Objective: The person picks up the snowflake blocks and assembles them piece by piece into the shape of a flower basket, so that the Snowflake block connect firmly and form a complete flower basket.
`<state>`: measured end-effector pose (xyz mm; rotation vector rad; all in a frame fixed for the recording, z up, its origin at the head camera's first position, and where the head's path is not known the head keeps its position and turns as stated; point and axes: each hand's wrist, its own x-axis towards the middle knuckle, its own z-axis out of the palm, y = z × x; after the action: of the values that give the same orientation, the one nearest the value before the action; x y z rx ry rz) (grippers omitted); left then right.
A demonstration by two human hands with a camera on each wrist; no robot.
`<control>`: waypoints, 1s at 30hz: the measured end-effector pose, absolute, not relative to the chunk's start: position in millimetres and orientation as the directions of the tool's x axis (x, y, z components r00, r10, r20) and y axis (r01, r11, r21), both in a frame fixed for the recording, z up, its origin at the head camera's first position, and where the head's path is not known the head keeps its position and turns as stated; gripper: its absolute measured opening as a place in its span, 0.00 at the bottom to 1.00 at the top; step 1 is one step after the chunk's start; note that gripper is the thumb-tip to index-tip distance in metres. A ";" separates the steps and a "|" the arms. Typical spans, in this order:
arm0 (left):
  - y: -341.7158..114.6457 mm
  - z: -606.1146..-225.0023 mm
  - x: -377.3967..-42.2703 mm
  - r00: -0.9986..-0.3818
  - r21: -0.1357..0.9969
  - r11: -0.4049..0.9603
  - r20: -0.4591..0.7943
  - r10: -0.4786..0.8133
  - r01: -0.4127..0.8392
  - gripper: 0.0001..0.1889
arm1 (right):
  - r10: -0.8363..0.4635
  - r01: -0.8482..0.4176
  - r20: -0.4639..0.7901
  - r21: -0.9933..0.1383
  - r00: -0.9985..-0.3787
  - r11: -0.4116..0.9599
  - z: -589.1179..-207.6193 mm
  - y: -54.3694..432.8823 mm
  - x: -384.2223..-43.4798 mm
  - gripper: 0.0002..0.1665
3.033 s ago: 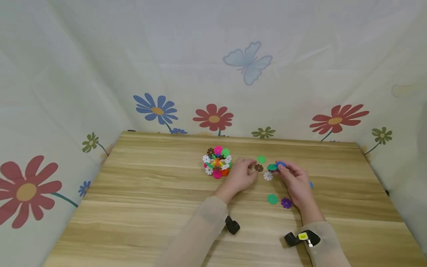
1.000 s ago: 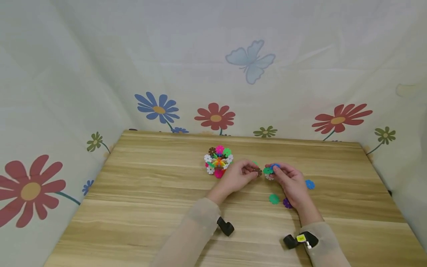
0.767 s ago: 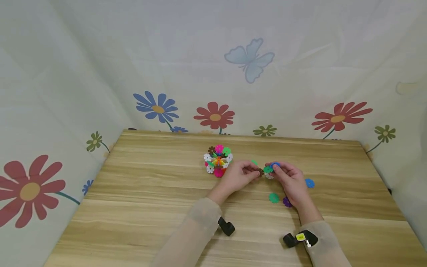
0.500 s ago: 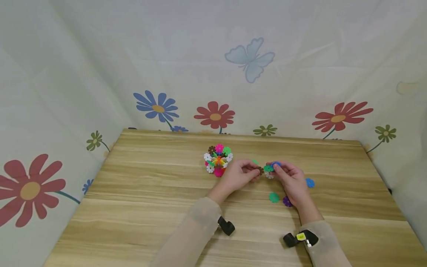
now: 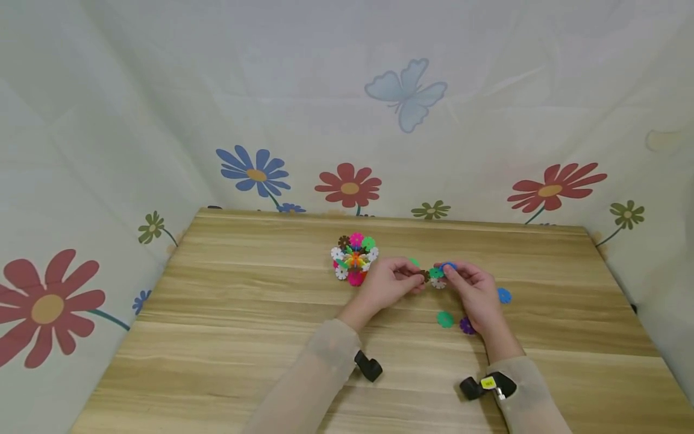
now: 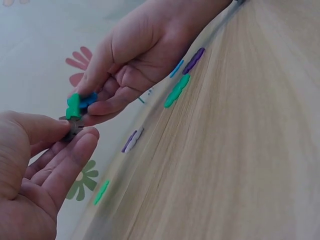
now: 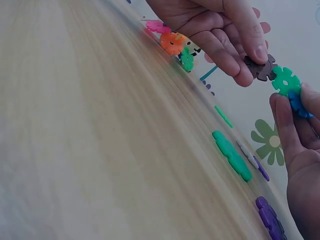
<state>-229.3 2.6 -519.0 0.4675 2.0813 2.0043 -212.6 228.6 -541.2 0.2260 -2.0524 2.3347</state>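
Observation:
Thumb and fingers of my left hand (image 5: pixel 387 283) pinch a brown notched snowflake disc (image 7: pixel 263 67). My right hand (image 5: pixel 477 295) grips a blue snowflake disc (image 7: pixel 297 104), which is joined to a green snowflake disc (image 7: pixel 286 80). In the right wrist view, the brown disc's notched edge meets the green one's edge, both held above the wooden table (image 5: pixel 244 337). Left of my left hand stands a round multicoloured cluster of joined snowflake discs (image 5: pixel 355 259), with pink, white, brown, green and orange pieces.
Loose discs lie around the hands: a green one (image 5: pixel 445 319), a purple one (image 5: pixel 467 326), a blue one (image 5: pixel 505 295), a white one (image 5: pixel 437 283) and a bright green one (image 5: pixel 414 263). A flower-printed cloth (image 5: pixel 293 90) hangs behind the table.
My left hand has picked up the brown disc from the table and brought it against the green disc. My right hand has shifted slightly left, uncovering the loose blue disc.

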 end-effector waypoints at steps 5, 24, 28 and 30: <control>3.6 -516.9 -229.0 -0.927 0.997 0.016 0.060 0.371 0.071 0.03 | -0.083 -0.121 0.130 -0.987 -0.988 -0.106 -540.4 228.4 -212.4 0.20; 11.2 -519.6 -228.2 -0.937 0.999 -0.033 0.029 0.348 0.018 0.03 | -0.077 -0.107 0.117 -0.986 -0.990 -0.126 -537.4 227.8 -211.2 0.15; 9.4 -519.6 -228.5 -0.937 0.999 -0.030 0.042 0.347 0.034 0.03 | -0.042 -0.092 0.099 -0.986 -0.994 -0.139 -537.7 229.9 -212.1 0.11; 7.9 -519.6 -228.9 -0.938 0.999 -0.023 0.045 0.345 0.040 0.03 | -0.019 -0.092 0.096 -0.984 -0.995 -0.150 -537.4 231.0 -212.4 0.09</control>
<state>-228.9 7.9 -519.6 0.4098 2.0305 2.0633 -212.4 231.0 -537.4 0.1317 -2.0155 2.3428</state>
